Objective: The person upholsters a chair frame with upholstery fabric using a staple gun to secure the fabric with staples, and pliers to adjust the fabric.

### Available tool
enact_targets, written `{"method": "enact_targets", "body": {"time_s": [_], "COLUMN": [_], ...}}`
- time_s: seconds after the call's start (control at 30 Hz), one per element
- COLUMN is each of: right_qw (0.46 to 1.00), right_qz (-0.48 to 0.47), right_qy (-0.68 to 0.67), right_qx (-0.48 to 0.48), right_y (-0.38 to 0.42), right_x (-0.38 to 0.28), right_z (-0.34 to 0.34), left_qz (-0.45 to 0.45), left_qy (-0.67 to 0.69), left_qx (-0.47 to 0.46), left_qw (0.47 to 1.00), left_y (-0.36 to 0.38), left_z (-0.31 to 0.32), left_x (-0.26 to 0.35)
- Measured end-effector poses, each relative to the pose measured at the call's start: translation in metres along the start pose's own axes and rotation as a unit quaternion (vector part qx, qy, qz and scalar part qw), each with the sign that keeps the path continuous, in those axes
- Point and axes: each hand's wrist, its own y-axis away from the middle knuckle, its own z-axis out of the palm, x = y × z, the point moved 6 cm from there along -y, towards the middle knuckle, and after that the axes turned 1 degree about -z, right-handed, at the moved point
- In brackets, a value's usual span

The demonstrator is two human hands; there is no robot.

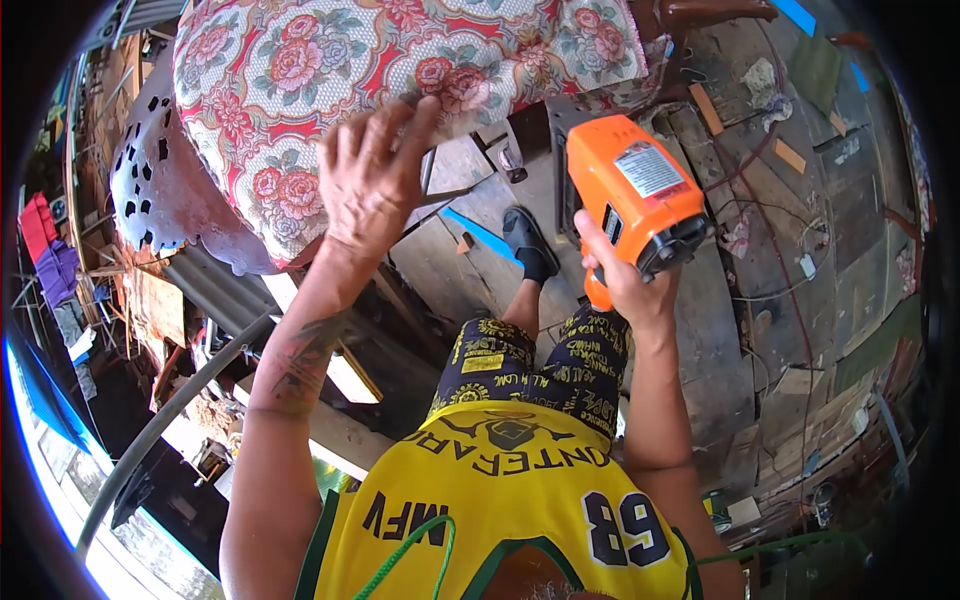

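Note:
Floral fabric (300,110) in red, white and green covers a wide padded piece at the top. My left hand (372,175) rests on its lower edge, fingers spread, with nothing seen in its grip. An orange and black power tool (640,190), like a staple or nail gun, is held upright by its handle in my right hand (630,285). Its black nose side lies beside a dark frame part at the right of the fabric. The fingertips of my right hand are partly hidden behind the handle.
Wooden floorboards (740,330) lie below, with orange and blue strips, a cord and scraps on them. A perforated grey sheet (150,190) hangs at the left, near a curved grey pipe (170,410). Wood debris lies beyond it. My sandalled foot (528,243) stands under the work.

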Motion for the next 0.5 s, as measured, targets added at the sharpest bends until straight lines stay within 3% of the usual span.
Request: {"method": "enact_targets", "body": {"time_s": [0.07, 0.13, 0.17, 0.27, 0.4, 0.47, 0.5], "right_qw": [0.997, 0.999, 0.999, 0.998, 0.999, 0.978, 0.986], "right_qz": [0.066, 0.035, 0.034, -0.029, -0.028, -0.143, -0.163], "right_qy": [-0.033, 0.006, -0.003, 0.031, 0.001, 0.148, 0.037], "right_qx": [-0.004, 0.005, 0.012, 0.038, 0.031, -0.025, -0.005], "right_y": [0.008, 0.009, 0.010, 0.007, 0.014, 0.015, 0.008], "right_x": [0.010, 0.008, 0.007, -0.001, 0.006, -0.003, -0.008], "right_z": [-0.005, -0.006, -0.006, -0.004, 0.010, 0.018, 0.019], "left_qz": [-0.018, -0.097, -0.196, -0.265, -0.229, -0.058, -0.021], "left_qy": [0.085, 0.164, 0.229, 0.304, 0.274, 0.146, 0.107], "left_qx": [0.001, -0.108, -0.130, -0.240, -0.185, -0.088, -0.041], "left_qw": [0.996, 0.976, 0.944, 0.883, 0.916, 0.984, 0.993], "left_y": [-0.022, -0.043, -0.048, -0.053, -0.040, -0.026, -0.016], "left_z": [-0.012, -0.011, -0.011, 0.005, -0.003, -0.007, -0.009], "left_x": [-0.017, -0.032, -0.042, -0.061, -0.046, -0.023, -0.013]}}
